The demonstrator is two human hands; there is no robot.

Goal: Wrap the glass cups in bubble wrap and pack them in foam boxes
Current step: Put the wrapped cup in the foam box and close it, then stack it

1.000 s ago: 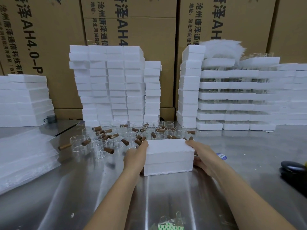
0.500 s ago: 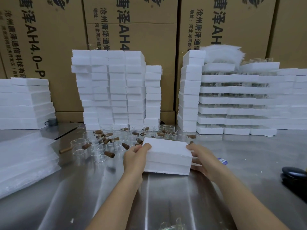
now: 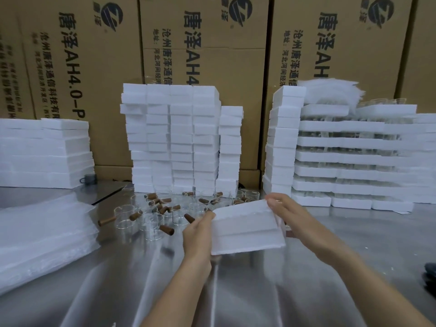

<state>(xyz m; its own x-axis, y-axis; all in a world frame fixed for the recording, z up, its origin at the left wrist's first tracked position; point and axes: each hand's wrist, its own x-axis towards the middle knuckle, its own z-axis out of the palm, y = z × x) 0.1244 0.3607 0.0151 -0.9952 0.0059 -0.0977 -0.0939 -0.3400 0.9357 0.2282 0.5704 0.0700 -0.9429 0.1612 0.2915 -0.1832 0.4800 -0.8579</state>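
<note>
Over table [image 3: 259,293] centre, head view: foam box [image 3: 245,230] held tilted, long side facing camera, seam between two halves visible. Left hand [image 3: 197,234] grasps box's left end, thumb at upper edge. Right hand [image 3: 290,218] grasps right end, fingers curled over far top corner. Contact between box and surface: cannot tell. Glass cups [image 3: 151,223] with brown handles clustered just behind box, toward back edge. Bubble wrap sheets [image 3: 42,237] piled at left edge. Foam stacks [image 3: 174,138] along back edge, cartons [image 3: 200,43] behind.
</note>
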